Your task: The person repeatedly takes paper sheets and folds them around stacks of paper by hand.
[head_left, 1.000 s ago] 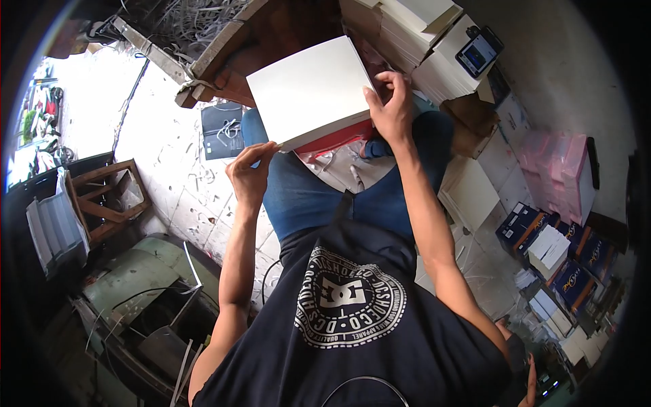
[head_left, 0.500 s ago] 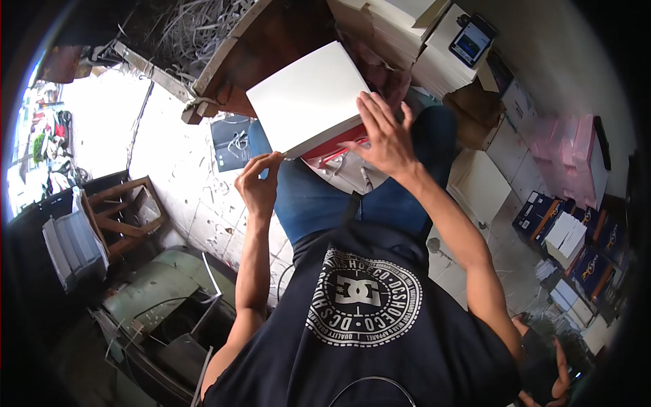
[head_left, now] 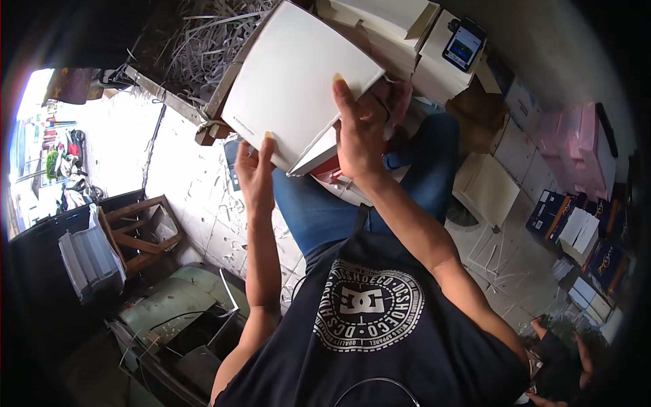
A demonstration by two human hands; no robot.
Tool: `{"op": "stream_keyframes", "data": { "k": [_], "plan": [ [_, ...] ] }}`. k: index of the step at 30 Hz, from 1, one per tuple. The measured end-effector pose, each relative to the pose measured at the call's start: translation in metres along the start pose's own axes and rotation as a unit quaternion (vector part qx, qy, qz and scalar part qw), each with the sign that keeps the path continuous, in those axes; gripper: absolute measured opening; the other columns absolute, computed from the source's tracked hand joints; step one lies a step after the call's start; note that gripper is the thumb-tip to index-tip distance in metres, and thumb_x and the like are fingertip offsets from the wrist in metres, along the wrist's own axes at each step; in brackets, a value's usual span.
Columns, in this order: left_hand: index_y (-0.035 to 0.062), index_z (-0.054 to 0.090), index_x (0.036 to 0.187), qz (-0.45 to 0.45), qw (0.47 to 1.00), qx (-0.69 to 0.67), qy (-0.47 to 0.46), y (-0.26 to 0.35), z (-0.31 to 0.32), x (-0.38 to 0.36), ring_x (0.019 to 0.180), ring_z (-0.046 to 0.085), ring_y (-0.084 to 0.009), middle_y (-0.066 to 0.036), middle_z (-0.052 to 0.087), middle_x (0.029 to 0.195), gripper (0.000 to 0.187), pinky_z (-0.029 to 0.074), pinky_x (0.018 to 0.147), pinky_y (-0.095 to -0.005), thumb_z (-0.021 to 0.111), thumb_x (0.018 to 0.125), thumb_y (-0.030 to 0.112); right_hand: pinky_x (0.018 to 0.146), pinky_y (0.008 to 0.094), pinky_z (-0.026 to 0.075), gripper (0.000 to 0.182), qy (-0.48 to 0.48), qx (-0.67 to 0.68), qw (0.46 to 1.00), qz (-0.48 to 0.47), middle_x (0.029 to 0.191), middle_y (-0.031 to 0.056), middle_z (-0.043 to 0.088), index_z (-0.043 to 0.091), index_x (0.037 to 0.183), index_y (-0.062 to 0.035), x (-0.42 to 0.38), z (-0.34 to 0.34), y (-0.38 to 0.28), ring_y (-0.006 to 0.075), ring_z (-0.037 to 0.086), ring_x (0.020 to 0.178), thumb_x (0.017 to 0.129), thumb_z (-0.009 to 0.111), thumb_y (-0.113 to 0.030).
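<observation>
A thick stack of white sheets point(head_left: 298, 74) is raised and tilted above the person's lap. At its lower left edge my left hand point(head_left: 256, 166) grips it, thumb on the top face and fingers beneath. My right hand point(head_left: 359, 129) holds the near right edge, its thumb on top and the other fingers under the sheets. Below the raised part, more white sheets point(head_left: 319, 157) and a red surface point(head_left: 331, 169) show between my hands.
Paper stacks point(head_left: 434, 61) with a phone point(head_left: 464, 45) on top stand at upper right. Shredded strips point(head_left: 203, 41) fill a bin at upper left. Pink-wrapped stacks point(head_left: 576, 149) and blue boxes point(head_left: 549, 216) lie at right. Another person point(head_left: 563, 359) is at lower right.
The white sheets have been lifted and tilted up toward the upper left. My right hand has gone from lying flat at the edge to gripping it. My left hand has taken a fuller hold.
</observation>
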State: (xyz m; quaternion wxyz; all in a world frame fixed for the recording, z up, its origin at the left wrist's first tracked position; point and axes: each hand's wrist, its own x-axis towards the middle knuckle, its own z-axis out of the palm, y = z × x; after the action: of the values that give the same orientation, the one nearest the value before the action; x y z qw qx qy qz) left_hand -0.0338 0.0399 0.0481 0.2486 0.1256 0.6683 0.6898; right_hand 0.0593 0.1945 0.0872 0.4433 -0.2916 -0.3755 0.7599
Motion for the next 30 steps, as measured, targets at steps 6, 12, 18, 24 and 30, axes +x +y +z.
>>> {"op": "stream_keyframes", "data": {
  "k": [6, 12, 18, 24, 30],
  "plan": [
    [-0.0033, 0.057, 0.118, -0.081, 0.964, 0.251, 0.024, -0.079, -0.055, 0.025, 0.071, 0.058, -0.0084, -0.008, 0.068, 0.086, 0.043, 0.043, 0.061, -0.0220, 0.071, 0.091, 0.027, 0.061, 0.0237, 0.053, 0.017, -0.359, -0.359, 0.840, 0.188, 0.073, 0.0062, 0.070, 0.069, 0.089, 0.0005, -0.027, -0.139, 0.058, 0.0118, 0.068, 0.066, 0.087, 0.072, -0.016],
    [-0.0042, 0.055, 0.124, -0.024, 0.947, 0.310, 0.084, -0.072, -0.027, 0.017, 0.063, 0.056, -0.0088, -0.009, 0.065, 0.073, 0.047, 0.042, 0.054, -0.0235, 0.065, 0.095, 0.032, 0.091, 0.0393, 0.051, 0.052, -0.086, -0.553, 0.793, -0.240, 0.101, 0.0200, 0.069, 0.066, 0.114, -0.0023, 0.153, -0.117, -0.025, 0.0330, 0.066, 0.103, 0.084, 0.071, -0.044],
    [0.0024, 0.044, 0.138, 0.067, 0.972, 0.201, 0.098, -0.071, -0.082, -0.007, 0.085, 0.058, -0.0124, -0.008, 0.062, 0.103, 0.040, 0.048, 0.073, -0.0237, 0.053, 0.101, 0.015, 0.066, 0.0372, 0.056, 0.061, -0.218, -0.773, 0.584, -0.116, 0.071, 0.0089, 0.070, 0.069, 0.098, -0.0070, 0.344, -0.146, 0.015, 0.0212, 0.072, 0.066, 0.074, 0.073, -0.063],
    [0.0046, 0.047, 0.136, 0.032, 0.991, 0.097, 0.086, 0.018, -0.030, -0.009, 0.095, 0.056, -0.0157, -0.005, 0.061, 0.101, 0.047, 0.041, 0.085, -0.0349, 0.052, 0.101, 0.035, 0.071, 0.0428, 0.056, 0.022, -0.199, -0.711, 0.663, -0.126, 0.077, 0.0086, 0.071, 0.071, 0.086, -0.0105, 0.338, -0.135, 0.003, 0.0255, 0.071, 0.067, 0.091, 0.057, -0.027],
    [0.0030, 0.036, 0.145, -0.019, 0.975, -0.163, -0.153, 0.074, 0.123, 0.035, 0.133, 0.042, -0.0353, -0.019, 0.039, 0.148, 0.061, 0.029, 0.113, -0.0520, 0.035, 0.103, 0.047, 0.064, 0.0439, 0.056, 0.022, -0.262, -0.578, 0.600, -0.487, 0.085, 0.0156, 0.062, 0.059, 0.101, -0.0009, 0.119, -0.074, -0.063, 0.0330, 0.064, 0.071, 0.087, 0.058, -0.018]
  ]
}}
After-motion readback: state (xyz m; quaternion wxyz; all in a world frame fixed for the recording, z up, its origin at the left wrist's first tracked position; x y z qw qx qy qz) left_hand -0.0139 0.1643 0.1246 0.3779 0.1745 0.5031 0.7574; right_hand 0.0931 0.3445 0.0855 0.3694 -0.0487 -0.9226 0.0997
